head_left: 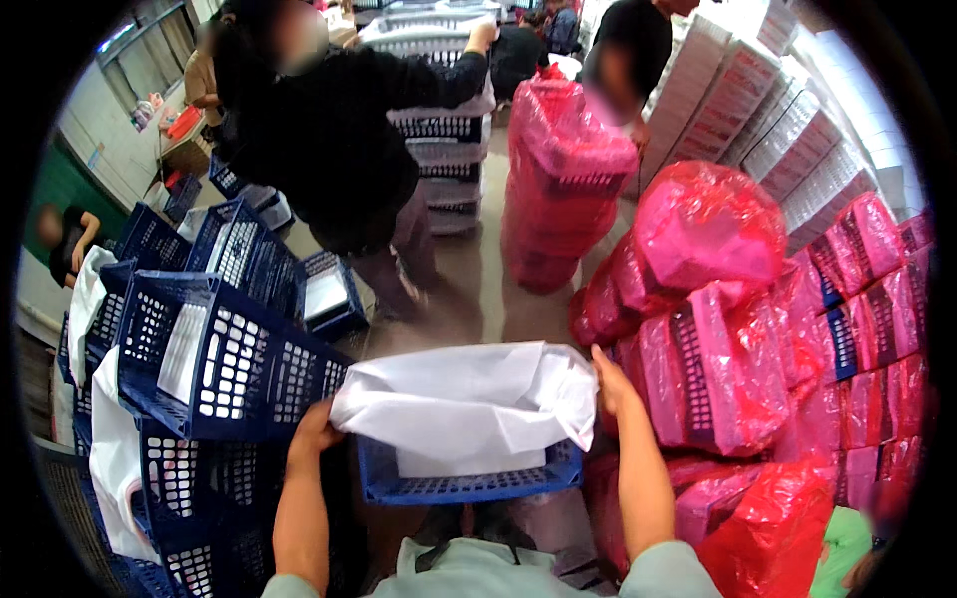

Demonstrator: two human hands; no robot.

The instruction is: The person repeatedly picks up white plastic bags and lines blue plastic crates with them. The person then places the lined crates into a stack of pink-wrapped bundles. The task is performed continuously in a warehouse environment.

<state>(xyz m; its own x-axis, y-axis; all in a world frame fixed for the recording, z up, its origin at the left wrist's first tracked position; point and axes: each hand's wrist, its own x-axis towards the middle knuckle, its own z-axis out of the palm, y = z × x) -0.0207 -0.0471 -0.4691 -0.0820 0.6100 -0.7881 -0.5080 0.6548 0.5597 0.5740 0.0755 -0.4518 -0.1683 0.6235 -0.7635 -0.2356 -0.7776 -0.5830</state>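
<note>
In front of my body I carry a blue plastic crate (474, 489) with slotted sides. A crumpled white liner (464, 404) folds over its top and hangs past the rim, hiding most of what is inside. My left hand (319, 424) is closed around the left end of the crate. At the right end, my right hand (611, 384) grips the other side, its fingers partly hidden behind the liner. A flat white panel shows through the crate's near side below the liner.
Blue crates (239, 364) are stacked close on my left, some with white liners. Crates wrapped in pink-red plastic (698, 369) pile up on my right. A person in black (309, 130) stands ahead by a tall crate stack (454, 159). Another wrapped stack (568, 189) stands farther off.
</note>
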